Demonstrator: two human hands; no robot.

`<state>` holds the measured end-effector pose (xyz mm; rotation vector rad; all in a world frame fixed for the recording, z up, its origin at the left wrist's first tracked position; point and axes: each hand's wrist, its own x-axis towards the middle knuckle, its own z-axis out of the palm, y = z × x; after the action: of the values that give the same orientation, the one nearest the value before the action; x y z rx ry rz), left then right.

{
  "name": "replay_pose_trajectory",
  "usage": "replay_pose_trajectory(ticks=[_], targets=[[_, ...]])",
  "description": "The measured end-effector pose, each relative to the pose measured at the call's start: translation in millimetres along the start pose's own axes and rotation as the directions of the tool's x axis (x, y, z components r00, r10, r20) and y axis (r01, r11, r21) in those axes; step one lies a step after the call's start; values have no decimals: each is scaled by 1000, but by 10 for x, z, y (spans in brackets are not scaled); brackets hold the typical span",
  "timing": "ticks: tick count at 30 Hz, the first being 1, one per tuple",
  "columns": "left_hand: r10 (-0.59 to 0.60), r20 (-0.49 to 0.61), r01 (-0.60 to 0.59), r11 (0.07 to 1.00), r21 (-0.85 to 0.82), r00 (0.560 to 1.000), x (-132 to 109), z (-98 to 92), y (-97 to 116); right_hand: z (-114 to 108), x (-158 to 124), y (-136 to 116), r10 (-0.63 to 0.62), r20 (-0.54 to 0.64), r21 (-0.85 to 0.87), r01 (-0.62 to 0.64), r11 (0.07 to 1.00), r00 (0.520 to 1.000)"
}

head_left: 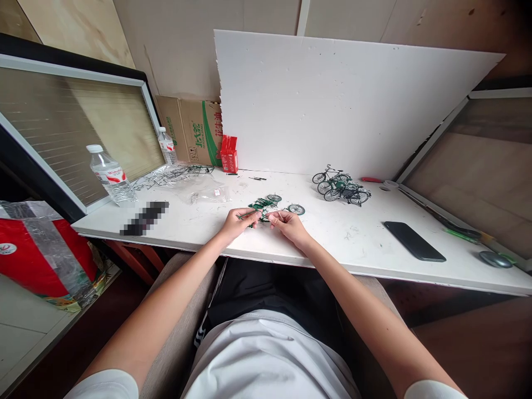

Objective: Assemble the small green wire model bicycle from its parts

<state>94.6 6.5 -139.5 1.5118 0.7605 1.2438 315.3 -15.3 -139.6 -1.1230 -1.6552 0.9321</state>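
Observation:
Close together above the white table, both of my hands are closed in a pinch. Between the fingertips of my left hand is a thin dark green model bicycle part. My right hand pinches something small and thin by its fingertips, too small to name. Just beyond them lies a small heap of green model parts. One spoked toy wheel sits at the back of that heap, and another toy wheel is right beside my right hand. My fingers partly cover the parts between them.
Several assembled model bicycles stand at the back right. A black phone and a grey mouse lie to the right. At left are a water bottle, plastic bags, green part frames and a red box.

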Motion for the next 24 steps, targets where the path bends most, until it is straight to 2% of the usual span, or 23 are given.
replay_pose_trajectory(ticks=[4,6,9,13,18,24], targets=[[-13,-17,13,1000,-23,1000,2,-1,3,-90,61,42,-51,-192,-117,29,993,980],[-21,-22,21,999,-40,1000,2,4,9,-202,108,85,-98,-228,-211,49,976,969],[-20,-31,18,998,-68,999,4,8,10,-409,156,146,-122,-174,-378,48,925,977],[-29,-118,14,992,-127,993,19,-2,-9,-608,141,171,-166,-4,-602,130,788,986],[-20,-286,-30,985,-169,958,38,-20,-12,-645,97,168,-191,87,-635,202,746,978],[-19,-304,-33,986,-165,952,40,-24,-8,-634,124,236,-205,96,-624,220,750,974]])
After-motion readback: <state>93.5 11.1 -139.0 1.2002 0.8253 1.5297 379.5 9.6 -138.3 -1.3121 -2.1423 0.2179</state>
